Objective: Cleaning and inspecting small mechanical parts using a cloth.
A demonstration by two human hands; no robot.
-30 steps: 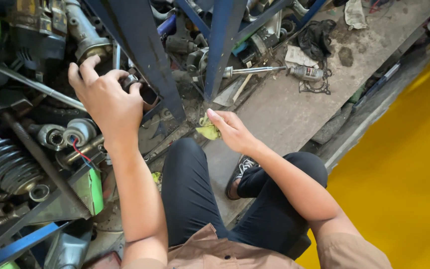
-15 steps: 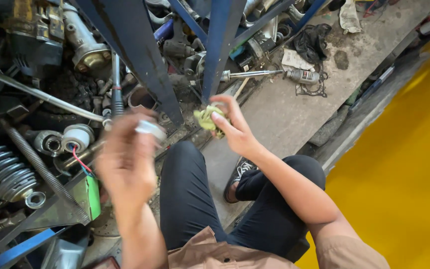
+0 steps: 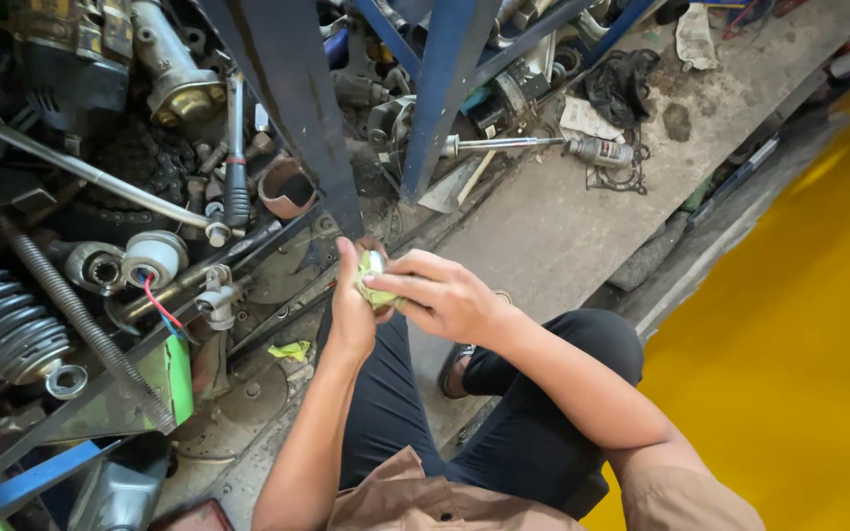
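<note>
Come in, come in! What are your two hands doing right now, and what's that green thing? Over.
Left hand and right hand together, both on a yellow-green rag. Whatever it wraps is hidden. Blue frame post just above; nothing between the hands.

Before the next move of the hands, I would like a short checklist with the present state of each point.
1. Both hands meet on the green cloth: ok.
2. Left hand cups it from below: ok.
3. Right hand presses it from the side: ok.
4. Any part wrapped inside the cloth: cannot tell.
5. Hands apart from the blue frame post: ok.
6. Second green scrap lies on the floor, out of hand: ok.
</note>
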